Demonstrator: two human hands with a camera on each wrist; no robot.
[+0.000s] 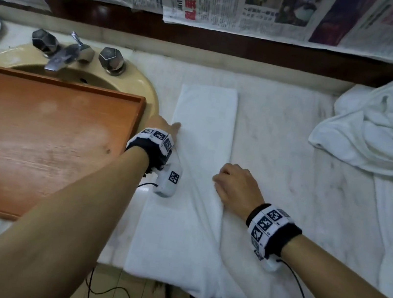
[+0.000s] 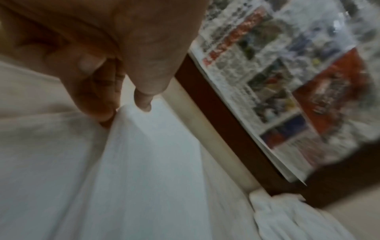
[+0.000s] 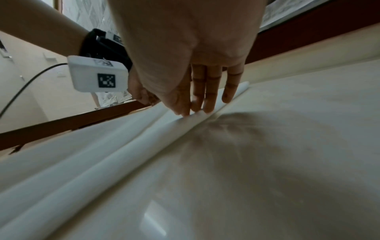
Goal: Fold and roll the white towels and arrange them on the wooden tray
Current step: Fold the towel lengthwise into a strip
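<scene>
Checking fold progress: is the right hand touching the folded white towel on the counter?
Touching. In the right wrist view the right hand has its fingertips pressed straight onto the folded towel's long edge; the head view agrees.

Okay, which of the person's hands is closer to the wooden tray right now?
Left. The left hand rests on the folded towel's left edge, just beside the wooden tray's right rim. The right hand presses the towel's right edge, farther from it.
</scene>
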